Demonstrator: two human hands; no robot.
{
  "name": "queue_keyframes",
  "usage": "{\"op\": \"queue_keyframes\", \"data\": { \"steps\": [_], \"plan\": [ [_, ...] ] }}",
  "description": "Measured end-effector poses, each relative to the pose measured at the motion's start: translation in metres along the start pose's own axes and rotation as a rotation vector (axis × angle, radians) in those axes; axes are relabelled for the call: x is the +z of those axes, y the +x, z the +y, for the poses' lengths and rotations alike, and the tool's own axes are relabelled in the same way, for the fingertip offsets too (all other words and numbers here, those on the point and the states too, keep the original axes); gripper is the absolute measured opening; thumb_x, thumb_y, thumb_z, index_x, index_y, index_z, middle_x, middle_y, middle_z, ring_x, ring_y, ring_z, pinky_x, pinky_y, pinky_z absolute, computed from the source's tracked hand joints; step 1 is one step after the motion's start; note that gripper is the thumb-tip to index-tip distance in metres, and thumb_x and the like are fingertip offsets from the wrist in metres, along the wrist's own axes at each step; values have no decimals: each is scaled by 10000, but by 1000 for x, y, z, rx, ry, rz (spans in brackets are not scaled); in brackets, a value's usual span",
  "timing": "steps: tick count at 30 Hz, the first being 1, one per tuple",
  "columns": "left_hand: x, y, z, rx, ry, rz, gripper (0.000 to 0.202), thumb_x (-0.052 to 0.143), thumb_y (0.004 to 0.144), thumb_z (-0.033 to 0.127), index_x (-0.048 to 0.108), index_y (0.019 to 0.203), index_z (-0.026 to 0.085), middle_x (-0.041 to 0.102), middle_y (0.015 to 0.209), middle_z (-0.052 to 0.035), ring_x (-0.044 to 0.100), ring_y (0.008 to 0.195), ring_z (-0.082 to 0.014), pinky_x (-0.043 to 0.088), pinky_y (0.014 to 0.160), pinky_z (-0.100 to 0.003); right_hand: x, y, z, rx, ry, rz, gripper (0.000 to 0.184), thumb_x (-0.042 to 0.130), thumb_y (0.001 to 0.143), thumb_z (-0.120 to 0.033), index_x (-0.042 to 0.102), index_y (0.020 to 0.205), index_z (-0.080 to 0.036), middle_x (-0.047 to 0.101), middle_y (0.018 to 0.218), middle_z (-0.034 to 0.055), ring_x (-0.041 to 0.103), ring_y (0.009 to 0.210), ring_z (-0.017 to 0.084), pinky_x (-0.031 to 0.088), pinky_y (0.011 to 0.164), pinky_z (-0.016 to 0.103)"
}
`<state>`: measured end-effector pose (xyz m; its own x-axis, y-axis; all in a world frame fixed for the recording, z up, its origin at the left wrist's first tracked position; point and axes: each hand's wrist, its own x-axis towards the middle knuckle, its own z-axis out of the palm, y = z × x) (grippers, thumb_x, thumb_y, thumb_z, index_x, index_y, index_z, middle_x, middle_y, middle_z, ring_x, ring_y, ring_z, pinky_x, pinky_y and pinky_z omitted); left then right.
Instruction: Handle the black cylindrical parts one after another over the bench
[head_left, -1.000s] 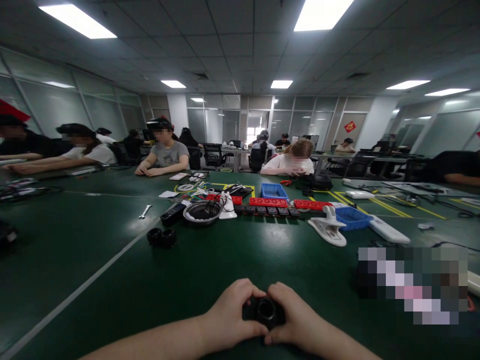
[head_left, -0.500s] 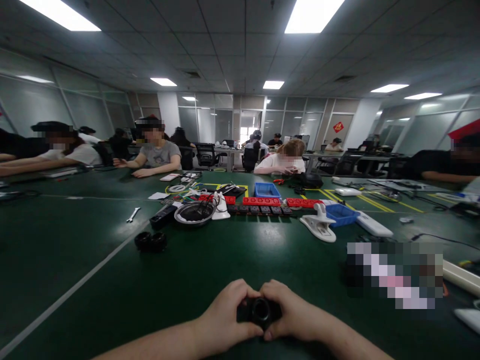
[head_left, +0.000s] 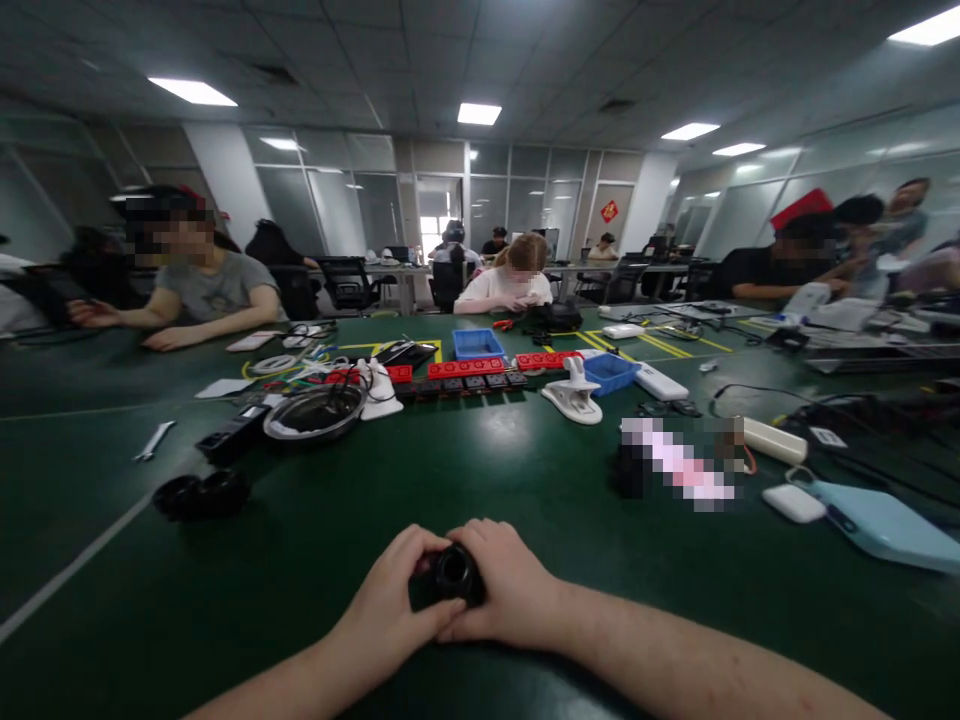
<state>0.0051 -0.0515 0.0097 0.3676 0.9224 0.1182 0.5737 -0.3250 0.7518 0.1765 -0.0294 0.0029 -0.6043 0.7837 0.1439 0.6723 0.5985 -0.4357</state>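
Note:
Both my hands rest on the green table (head_left: pixel 480 490) near its front edge, closed around a small black round part (head_left: pixel 452 574) with a dark opening on top. My left hand (head_left: pixel 390 595) wraps its left side, fingers curled over it. My right hand (head_left: pixel 510 580) grips the right side, thumb meeting the left thumb below the part. Most of the part is hidden by my fingers.
Two black ring-shaped parts (head_left: pixel 201 493) lie to the left. Further back are a metal bowl (head_left: pixel 313 412), a wrench (head_left: pixel 154 440), red and black blocks (head_left: pixel 472 372), blue trays (head_left: pixel 609 371), a white clamp (head_left: pixel 574 395). A light blue case (head_left: pixel 877 520) lies right. Several people sit around the table.
My view has swung to the right and tilted down, so everything shifted left in the picture. My hands keep the same grip on the black part.

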Motion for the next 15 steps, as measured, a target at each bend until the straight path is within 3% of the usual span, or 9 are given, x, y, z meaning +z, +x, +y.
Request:
{"op": "queue_keyframes", "data": {
  "steps": [4,9,15],
  "plan": [
    [-5,0,0,28,-34,-73,221,618,701,242,558,909,200,531,883,-26,502,803,-202,428,691,-291,-10,3,14,-177,141,-138,436,726,612,-410,577,954,-185,605,866,14,551,803,186,409,722,287],
    [-3,0,-7,55,-69,-82,392,620,704,264,520,1083,241,494,1094,-56,489,906,-227,429,749,-309,-16,8,21,-234,122,-194,387,729,623,-282,597,960,-144,609,862,22,558,793,170,417,719,262],
    [-1,3,-16,16,-66,-127,337,623,705,222,573,1035,265,540,895,-13,510,802,-204,420,707,-294,-19,11,27,-291,140,-244,338,728,639,-209,614,945,-118,608,878,31,559,813,154,418,726,234]
  ]
}}
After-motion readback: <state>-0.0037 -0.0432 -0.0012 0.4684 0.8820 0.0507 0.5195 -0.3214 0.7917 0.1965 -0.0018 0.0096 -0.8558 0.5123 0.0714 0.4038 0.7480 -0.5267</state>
